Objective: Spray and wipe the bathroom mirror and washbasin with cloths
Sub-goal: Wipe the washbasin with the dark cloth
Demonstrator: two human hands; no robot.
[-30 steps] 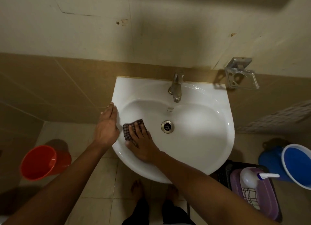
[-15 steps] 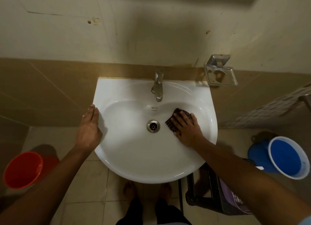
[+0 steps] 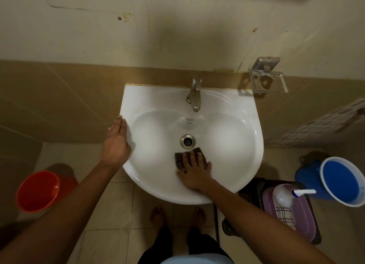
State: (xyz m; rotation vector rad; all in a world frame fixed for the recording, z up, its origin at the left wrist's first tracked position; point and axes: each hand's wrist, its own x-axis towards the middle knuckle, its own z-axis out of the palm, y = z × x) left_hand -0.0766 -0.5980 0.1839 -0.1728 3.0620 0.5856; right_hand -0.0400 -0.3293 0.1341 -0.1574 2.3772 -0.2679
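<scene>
Orange plastic is noted at far left: a bucket [image 3: 37, 190] stands on the tiled floor, well apart from the washbasin [image 3: 227, 97]. No risk is judged from it unless it is kicked when the feet shift.

The left hand [image 3: 116, 143] is laid flat on the left rim of the washbasin, fingers straight and close together, nothing held. It appears to be used as a brace; if the glazed rim is wet, a slip of this hand could be caused by leaning on it.

Near centre, the drain [image 3: 187, 140] sits just beyond the dark checked cloth [image 3: 180, 159]. The cloth is pressed against the near slope of the bowl under the right hand [image 3: 194, 171], fingers spread flat over it, not curled round it. Since the cloth is held by pressure alone, it could slide out from under the palm or bunch up on a fast stroke. A corner could also be dragged across the drain and snag there. The tap [image 3: 194, 94] at the far rim appears untouched by the cloth.

At right, a spray bottle [image 3: 284, 196] lies in a purple tub [image 3: 302, 222] beside a second checked cloth [image 3: 283, 212]. A blue bucket [image 3: 341, 180] stands beyond. Either could be knocked by the right elbow on withdrawal. The mirror is not in view.
</scene>
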